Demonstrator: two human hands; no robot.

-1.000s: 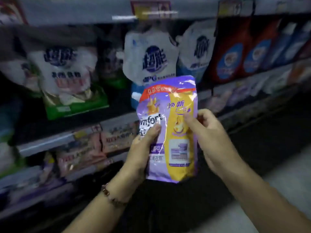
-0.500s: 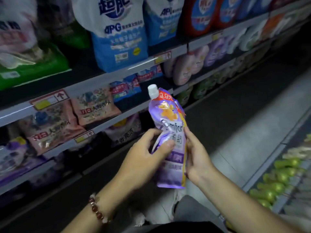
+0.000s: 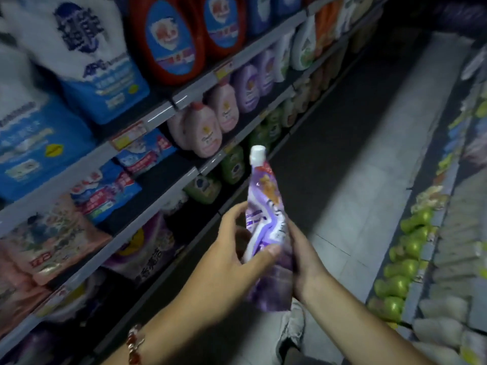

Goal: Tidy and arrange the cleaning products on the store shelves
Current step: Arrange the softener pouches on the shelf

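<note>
We hold the purple pouch (image 3: 266, 233) upright over the aisle floor (image 3: 355, 180), off the shelves (image 3: 168, 111), white cap (image 3: 257, 153) up. Left hand (image 3: 232, 256) wraps its lower half, thumb across the front, fingers curled behind. Right hand (image 3: 303, 254) grips the right edge from behind. Pink jugs (image 3: 205, 130) and blue bags (image 3: 102, 83) sit on the shelves at left. Beaded bracelet (image 3: 134, 343) on left wrist.
</note>
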